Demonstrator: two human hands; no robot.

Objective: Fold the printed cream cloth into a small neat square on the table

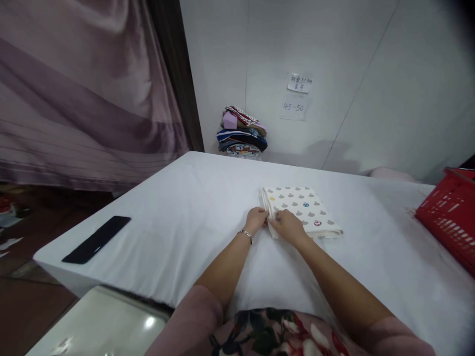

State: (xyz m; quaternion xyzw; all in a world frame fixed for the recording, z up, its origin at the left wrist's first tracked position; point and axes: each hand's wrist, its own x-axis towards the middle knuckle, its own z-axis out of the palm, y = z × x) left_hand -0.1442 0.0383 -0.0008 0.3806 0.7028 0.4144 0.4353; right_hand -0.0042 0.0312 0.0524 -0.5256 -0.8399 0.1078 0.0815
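A folded white cloth (297, 205) with rows of grey shapes and a few yellow, blue and red ones lies flat on the white-covered table (178, 207). My left hand (257, 217), with a bracelet at its wrist, is closed on the layered left edge of the cloth. Close beside it, my right hand (288, 225) pinches the same cloth near its front left corner. The fingertips of both hands almost meet there, and part of that corner is hidden behind them.
A black flat slab (97, 239) lies at the table's left edge. A red plastic basket (451, 212) stands at the right. Behind the table, folded fabrics (242, 133) are stacked against the wall. A pink curtain (89, 94) hangs at the left, and paper notes (294, 108) are on the wall.
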